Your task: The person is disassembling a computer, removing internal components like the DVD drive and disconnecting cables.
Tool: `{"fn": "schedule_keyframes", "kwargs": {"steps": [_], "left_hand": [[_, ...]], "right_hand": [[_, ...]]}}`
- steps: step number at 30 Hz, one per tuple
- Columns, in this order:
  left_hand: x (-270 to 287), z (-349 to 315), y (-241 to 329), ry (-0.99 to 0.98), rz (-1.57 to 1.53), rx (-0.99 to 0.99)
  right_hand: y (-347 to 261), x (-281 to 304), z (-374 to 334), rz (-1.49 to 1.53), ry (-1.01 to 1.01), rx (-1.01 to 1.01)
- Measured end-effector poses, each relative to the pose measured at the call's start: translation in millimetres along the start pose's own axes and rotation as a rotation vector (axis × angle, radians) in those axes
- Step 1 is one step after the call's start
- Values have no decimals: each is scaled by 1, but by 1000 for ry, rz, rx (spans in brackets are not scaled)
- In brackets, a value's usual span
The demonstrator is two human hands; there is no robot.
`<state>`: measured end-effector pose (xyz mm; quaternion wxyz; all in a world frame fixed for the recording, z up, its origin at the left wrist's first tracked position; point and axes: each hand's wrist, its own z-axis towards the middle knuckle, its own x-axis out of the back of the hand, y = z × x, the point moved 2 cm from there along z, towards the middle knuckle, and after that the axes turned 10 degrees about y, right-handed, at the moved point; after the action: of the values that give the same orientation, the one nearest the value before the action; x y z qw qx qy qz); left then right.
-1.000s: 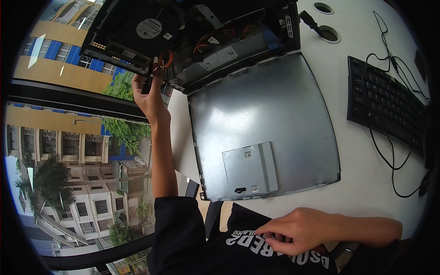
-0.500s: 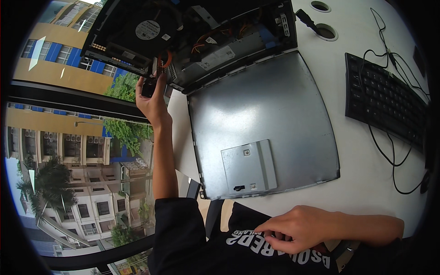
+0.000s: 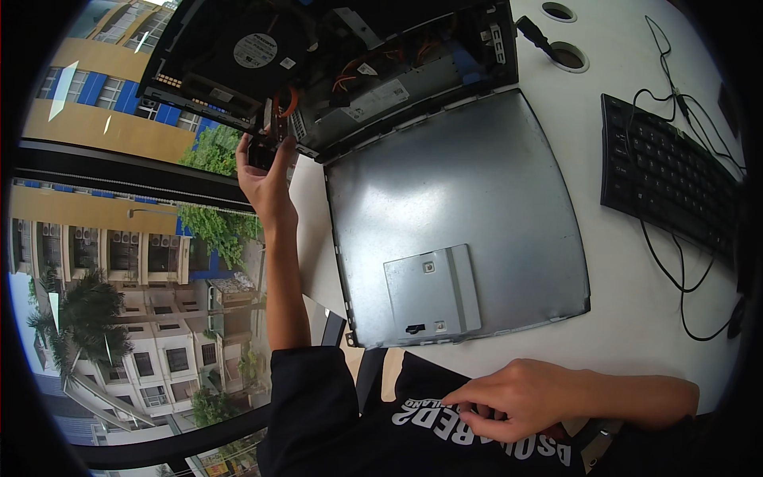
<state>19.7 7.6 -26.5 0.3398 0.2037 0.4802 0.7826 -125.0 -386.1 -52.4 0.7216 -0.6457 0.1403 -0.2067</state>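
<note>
The right hand point(image 3: 513, 397) hung half-curled before the black shirt point(image 3: 318, 405); whether it gripped anything, I could not tell. Beyond lay a smooth, dully gleaming metal panel point(image 3: 453, 191) with 1 raised plate point(image 3: 429, 294), a ridged black keyboard point(image 3: 675, 175) rightward. Against its far edge stood the open computer case point(image 3: 334, 63), the left hand point(image 3: 269, 187) straddling its near-left corner, grip unclear. That thumb sat lower than 0.5 s earlier.

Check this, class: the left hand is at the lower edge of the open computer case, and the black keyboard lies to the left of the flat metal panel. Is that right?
Not quite: the black keyboard lies to the right of the flat metal panel, as the head view shows. The left hand is indeed at the lower edge of the open computer case.
</note>
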Motion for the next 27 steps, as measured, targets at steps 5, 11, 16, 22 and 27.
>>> {"fn": "schedule_keyframes", "kwargs": {"steps": [5,11,16,22,27], "left_hand": [[11,-10,6,-72,33,-34],[34,-38,28,285,545,-515],[4,-50,50,44,824,-630],[-1,-33,49,-41,1115,-630],[-1,-21,42,-93,1184,-682]], "right_hand": [[1,-1,0,48,25,13],[1,1,0,-35,-28,0],[1,0,-1,-18,3,12],[2,-1,0,6,-7,-8],[2,-1,-1,10,-13,-18]]}}
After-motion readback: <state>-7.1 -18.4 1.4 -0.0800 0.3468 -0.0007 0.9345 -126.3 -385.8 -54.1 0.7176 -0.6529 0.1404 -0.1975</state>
